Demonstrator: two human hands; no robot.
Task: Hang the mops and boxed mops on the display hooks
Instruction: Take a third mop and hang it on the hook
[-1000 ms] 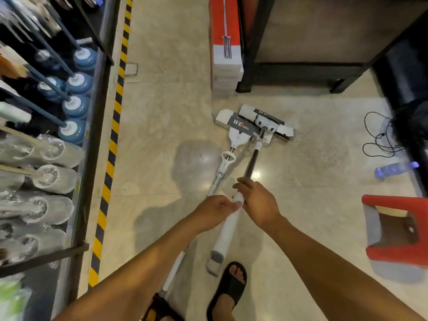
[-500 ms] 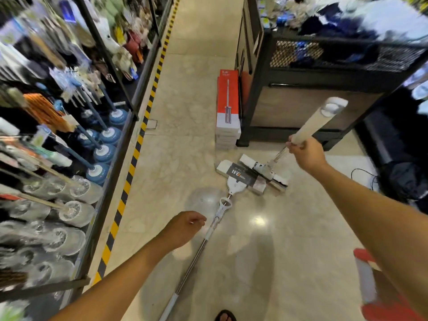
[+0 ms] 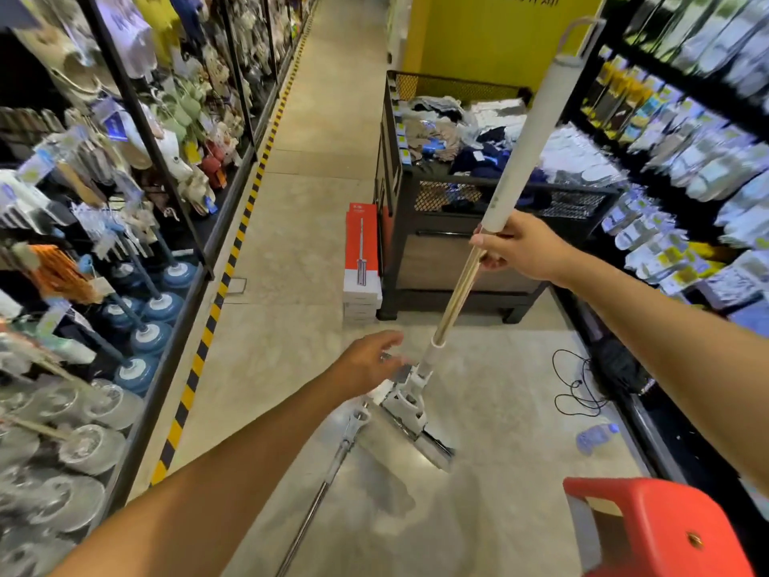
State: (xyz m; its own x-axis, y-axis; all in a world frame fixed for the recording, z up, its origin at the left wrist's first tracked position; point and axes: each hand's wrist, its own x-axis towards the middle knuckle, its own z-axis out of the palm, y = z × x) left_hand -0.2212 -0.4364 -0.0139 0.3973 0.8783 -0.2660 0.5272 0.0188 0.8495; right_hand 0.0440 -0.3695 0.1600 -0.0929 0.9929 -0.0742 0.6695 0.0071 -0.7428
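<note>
**One-handed mop, head swinging low**

The right hand grips the white flat mop where grip meets pole. The left hand, fingers spread, holds nothing beside its head. That head, seemingly just off the floor, could clip the second grey-poled mop lying there. The hooks can't be made out, and the top loop is blurred.
</note>
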